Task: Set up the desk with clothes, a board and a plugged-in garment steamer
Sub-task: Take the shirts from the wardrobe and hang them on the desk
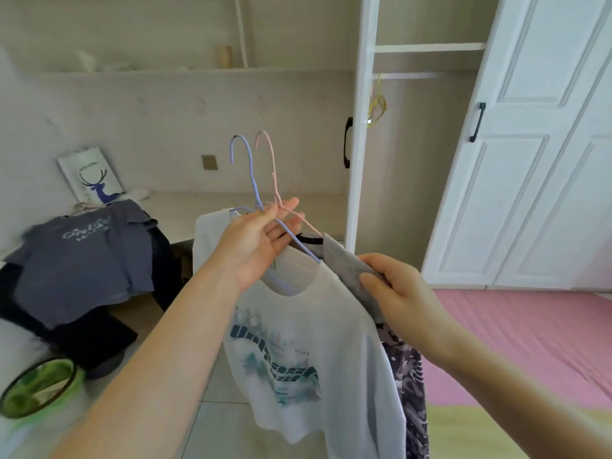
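Observation:
My left hand (261,241) grips two wire hangers at their necks, a blue hanger (246,167) and a pink hanger (270,160). A white printed T-shirt (308,352) hangs from the blue one. Beside it hangs a grey mesh garment (344,263), with a dark patterned cloth (409,385) below it. My right hand (404,293) pinches the grey mesh garment at its shoulder. On the left, a grey-blue T-shirt (82,256) lies spread over dark clothes. The pale desk (212,210) runs along the wall behind. No board or steamer is in view.
An open white wardrobe (364,127) stands at the right of the desk, its door (530,144) swung out and a yellow hanger (377,106) on the rail. A wall socket (209,162), a deer-print bag (91,175), a round green mirror (38,387) and a pink mat (530,339) are around.

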A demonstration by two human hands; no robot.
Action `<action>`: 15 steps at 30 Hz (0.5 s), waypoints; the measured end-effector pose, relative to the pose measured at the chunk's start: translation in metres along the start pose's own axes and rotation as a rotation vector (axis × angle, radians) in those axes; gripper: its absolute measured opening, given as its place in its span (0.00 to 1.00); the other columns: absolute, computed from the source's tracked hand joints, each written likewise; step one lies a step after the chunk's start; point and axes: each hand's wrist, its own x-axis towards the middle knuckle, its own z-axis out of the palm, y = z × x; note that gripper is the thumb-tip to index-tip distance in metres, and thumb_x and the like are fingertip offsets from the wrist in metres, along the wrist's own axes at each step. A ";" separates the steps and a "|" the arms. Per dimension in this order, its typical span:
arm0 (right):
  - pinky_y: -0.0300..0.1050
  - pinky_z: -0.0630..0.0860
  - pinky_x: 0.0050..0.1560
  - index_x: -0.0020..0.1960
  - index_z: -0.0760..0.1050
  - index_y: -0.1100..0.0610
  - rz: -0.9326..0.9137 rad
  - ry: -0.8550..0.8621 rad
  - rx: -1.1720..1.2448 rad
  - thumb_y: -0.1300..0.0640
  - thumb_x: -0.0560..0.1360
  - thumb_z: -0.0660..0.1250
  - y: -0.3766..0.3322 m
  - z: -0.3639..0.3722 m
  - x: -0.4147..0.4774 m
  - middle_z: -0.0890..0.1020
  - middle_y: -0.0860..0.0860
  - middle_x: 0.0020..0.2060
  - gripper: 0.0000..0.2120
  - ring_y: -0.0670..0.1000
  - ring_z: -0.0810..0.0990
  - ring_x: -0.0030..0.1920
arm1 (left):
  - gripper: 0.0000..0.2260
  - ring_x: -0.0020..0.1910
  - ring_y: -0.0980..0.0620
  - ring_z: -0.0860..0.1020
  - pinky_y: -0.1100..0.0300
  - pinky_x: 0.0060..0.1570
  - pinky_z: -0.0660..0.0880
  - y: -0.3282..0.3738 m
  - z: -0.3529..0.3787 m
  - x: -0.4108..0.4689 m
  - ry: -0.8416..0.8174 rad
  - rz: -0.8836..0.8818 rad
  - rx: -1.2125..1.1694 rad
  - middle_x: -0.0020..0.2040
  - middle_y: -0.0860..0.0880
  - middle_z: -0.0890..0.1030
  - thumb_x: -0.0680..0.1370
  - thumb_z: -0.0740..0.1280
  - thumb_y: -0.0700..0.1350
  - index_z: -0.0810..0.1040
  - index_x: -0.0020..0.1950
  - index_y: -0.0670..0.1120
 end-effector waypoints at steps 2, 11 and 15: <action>0.29 0.70 0.38 0.52 0.78 0.50 -0.032 -0.031 0.031 0.65 0.79 0.57 0.000 0.012 0.003 0.82 0.44 0.40 0.14 0.40 0.77 0.39 | 0.09 0.57 0.43 0.81 0.54 0.54 0.79 0.007 -0.006 -0.006 0.011 -0.006 -0.077 0.61 0.40 0.80 0.82 0.58 0.40 0.69 0.61 0.38; 0.42 0.72 0.39 0.51 0.77 0.54 -0.019 -0.184 0.085 0.63 0.80 0.57 0.003 0.077 0.032 0.81 0.52 0.40 0.11 0.48 0.76 0.38 | 0.15 0.60 0.42 0.79 0.52 0.59 0.75 0.035 -0.057 -0.025 0.125 0.058 -0.059 0.63 0.37 0.78 0.83 0.55 0.40 0.70 0.65 0.32; 0.36 0.69 0.35 0.49 0.78 0.53 0.014 -0.302 0.078 0.62 0.79 0.58 -0.007 0.107 0.052 0.77 0.45 0.35 0.10 0.43 0.73 0.35 | 0.16 0.60 0.43 0.79 0.53 0.55 0.78 0.050 -0.092 -0.031 0.182 0.120 0.024 0.64 0.39 0.77 0.83 0.56 0.40 0.68 0.68 0.34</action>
